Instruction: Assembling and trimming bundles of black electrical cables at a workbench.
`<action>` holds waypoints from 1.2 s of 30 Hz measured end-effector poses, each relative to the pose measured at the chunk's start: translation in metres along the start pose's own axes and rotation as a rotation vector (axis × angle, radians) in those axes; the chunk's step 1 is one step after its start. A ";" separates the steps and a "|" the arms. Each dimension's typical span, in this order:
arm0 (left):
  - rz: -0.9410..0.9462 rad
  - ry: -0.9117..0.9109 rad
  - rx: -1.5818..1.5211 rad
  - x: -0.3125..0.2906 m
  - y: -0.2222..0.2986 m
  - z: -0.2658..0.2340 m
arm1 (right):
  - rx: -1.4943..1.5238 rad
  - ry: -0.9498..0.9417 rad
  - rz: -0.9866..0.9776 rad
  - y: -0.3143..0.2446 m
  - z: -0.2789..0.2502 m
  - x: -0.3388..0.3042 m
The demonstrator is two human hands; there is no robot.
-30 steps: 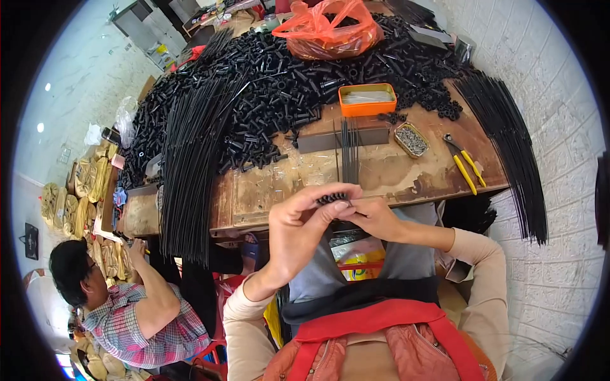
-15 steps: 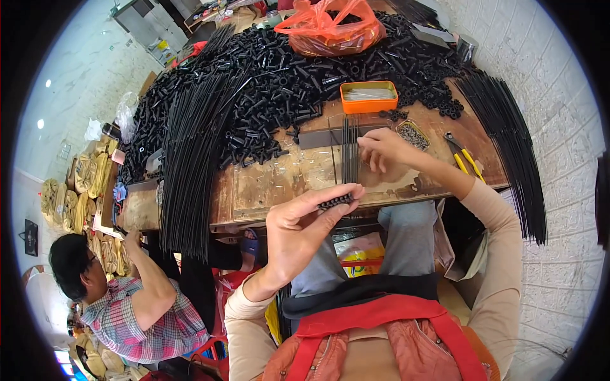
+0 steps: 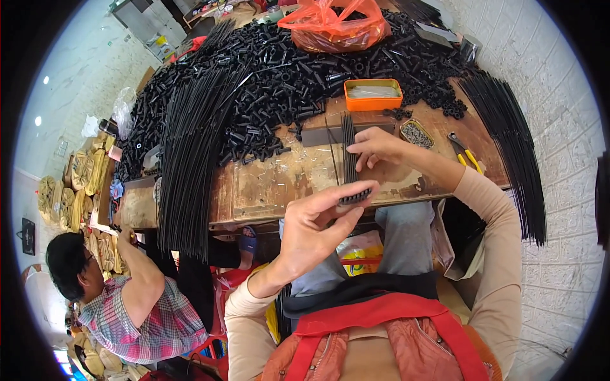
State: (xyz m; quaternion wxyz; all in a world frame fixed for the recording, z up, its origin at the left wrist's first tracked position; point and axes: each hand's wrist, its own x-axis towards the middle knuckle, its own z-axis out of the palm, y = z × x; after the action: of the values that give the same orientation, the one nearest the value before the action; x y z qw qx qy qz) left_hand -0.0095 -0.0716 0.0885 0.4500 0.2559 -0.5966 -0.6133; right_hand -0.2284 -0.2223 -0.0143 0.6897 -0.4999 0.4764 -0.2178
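A row of thin black rods (image 3: 348, 133) runs from my left hand (image 3: 318, 232) out over the table. My left thumb and fingers are closed round its near end, where the rod ends show side by side. My right hand (image 3: 378, 147) meets the same rods farther along, its bent fingertips pressed on their right side. One or two rods splay to the left of the rest. Beneath the far part of the rods lies a flat dark bar (image 3: 316, 137). Fingers hide part of the bundle.
Black tubular pieces (image 3: 279, 82) are heaped across the back. Long black rods lie in bundles at left (image 3: 190, 159) and right (image 3: 508, 146). An orange box (image 3: 373, 103), a tin of small parts (image 3: 416, 134), yellow-handled pliers (image 3: 467, 155) and a red bag (image 3: 337, 32) are nearby. A co-worker (image 3: 140, 298) sits left.
My left hand has shifted right and slightly up with the rods. My right fingers have moved left onto them, and the rods stand closer together. The co-worker's arm has moved slightly.
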 end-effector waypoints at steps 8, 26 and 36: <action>0.069 -0.061 -0.059 0.002 -0.003 -0.010 | -0.018 0.082 -0.162 0.002 0.002 -0.007; 0.039 -0.057 -0.040 0.007 -0.001 -0.004 | -0.428 0.223 -0.045 -0.005 -0.001 -0.009; 0.052 -0.089 -0.098 0.005 -0.003 -0.005 | -0.611 0.202 -0.138 -0.021 -0.017 0.000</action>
State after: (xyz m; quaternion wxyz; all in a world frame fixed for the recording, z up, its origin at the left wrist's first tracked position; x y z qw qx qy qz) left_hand -0.0085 -0.0790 0.0858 0.4509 0.1904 -0.5918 -0.6405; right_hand -0.2392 -0.2388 0.0035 0.4409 -0.6907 0.5506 -0.1593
